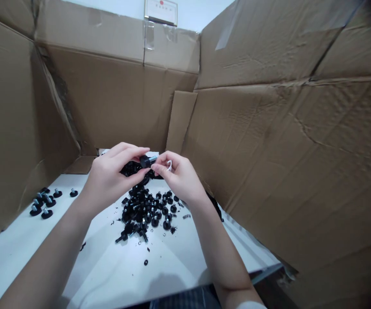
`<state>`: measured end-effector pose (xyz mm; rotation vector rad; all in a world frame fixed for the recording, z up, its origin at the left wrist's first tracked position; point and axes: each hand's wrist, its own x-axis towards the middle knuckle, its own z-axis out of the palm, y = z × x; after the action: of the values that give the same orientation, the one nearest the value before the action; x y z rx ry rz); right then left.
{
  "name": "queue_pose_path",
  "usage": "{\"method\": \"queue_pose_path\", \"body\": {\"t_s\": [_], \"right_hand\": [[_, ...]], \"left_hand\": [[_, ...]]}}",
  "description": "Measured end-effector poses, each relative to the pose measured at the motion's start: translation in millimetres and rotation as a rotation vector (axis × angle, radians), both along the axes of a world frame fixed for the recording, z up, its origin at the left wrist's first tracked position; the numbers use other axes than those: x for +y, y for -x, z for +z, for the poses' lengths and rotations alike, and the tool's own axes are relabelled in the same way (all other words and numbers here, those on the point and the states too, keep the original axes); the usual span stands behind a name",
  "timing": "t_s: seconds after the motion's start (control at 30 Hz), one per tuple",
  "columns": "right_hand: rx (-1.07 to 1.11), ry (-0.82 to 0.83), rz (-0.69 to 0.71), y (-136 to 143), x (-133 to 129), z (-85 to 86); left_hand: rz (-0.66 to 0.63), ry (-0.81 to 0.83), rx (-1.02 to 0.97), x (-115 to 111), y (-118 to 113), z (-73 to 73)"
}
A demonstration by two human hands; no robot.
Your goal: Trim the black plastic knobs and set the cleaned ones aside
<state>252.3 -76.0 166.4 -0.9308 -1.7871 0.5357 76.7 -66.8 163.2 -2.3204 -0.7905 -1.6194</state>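
Above the pile in the middle of the table, my left hand pinches a black levelling foot between thumb and fingers. Its round base faces left and its bright threaded stud points right. My right hand is closed in a pinch right beside the stud; whatever its fingertips hold is hidden. A small white loop shows at the right fingers, too small to identify. Beneath and beyond both hands lies a heap of similar black feet, many with metal studs sticking out.
A separate group of black feet stands at the left of the white table. Black shavings and tiny rings lie around the heap, with a small black piece nearer me. Tall cardboard walls enclose the back and both sides.
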Motion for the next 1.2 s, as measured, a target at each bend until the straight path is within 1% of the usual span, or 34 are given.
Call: {"method": "queue_pose_path", "body": {"t_s": [0.07, 0.13, 0.17, 0.23, 0.3, 0.37, 0.43, 0.53, 0.63, 0.7, 0.77, 0.8, 0.87, 0.93, 1.0, 1.07, 1.13, 1.2], "right_hand": [[-0.189, -0.137, -0.139, 0, -4, -0.2], [-0.281, -0.278, -0.215, 3, -6, -1.7], [-0.282, -0.343, -0.24, 4, -5, -2.5], [-0.218, -0.435, -0.275, 3, -2, -3.0], [-0.133, -0.457, -0.293, 0, 2, -1.8], [-0.081, -0.439, -0.301, -4, 5, 0.6], [-0.057, -0.447, -0.317, -8, 6, 3.1], [-0.041, -0.504, -0.38, -11, 6, 5.6], [-0.042, -0.516, -0.446, -18, 6, 8.1], [-0.009, -0.547, -0.56, -30, 6, 11.5], [0.049, -0.57, -0.734, -49, 4, 16.1], [0.088, -0.547, -0.796, -59, 3, 18.4], [0.081, -0.458, -0.849, -76, 3, 21.8], [0.047, -0.384, -0.851, -85, 5, 22.5], [0.012, -0.325, -0.827, -84, 10, 21.2], [-0.008, -0.284, -0.82, -79, 15, 19.4], [-0.03, -0.265, -0.855, -73, 18, 18.5], [-0.065, -0.268, -0.915, -69, 19, 18.7]], "left_hand": [[0.021, 0.002, 0.044, 6, 5, 0.1], [0.006, 0.037, 0.069, 9, 10, 0.4], [-0.021, 0.067, 0.087, 10, 12, 0.8], [-0.106, 0.128, 0.133, 8, 15, 2.3], [-0.216, 0.165, 0.14, 5, 18, 4.2], [-0.305, 0.172, 0.059, 4, 20, 5.7], [-0.328, 0.162, -0.079, 5, 20, 6.2], [-0.285, 0.16, -0.193, 14, 19, 5.0], [-0.228, 0.197, -0.207, 25, 22, 2.3], [-0.133, 0.22, -0.234, 32, 31, 0.8], [-0.046, 0.268, -0.324, 39, 45, 0.5], [-0.042, 0.31, -0.39, 41, 52, 0.9], [-0.122, 0.393, -0.53, 41, 64, 2.6], [-0.276, 0.442, -0.628, 38, 68, 5.3], [-0.455, 0.46, -0.661, 31, 64, 8.0], [-0.595, 0.478, -0.636, 25, 57, 9.7], [-0.653, 0.509, -0.591, 22, 50, 10.2], [-0.653, 0.543, -0.558, 20, 46, 9.8]]}}
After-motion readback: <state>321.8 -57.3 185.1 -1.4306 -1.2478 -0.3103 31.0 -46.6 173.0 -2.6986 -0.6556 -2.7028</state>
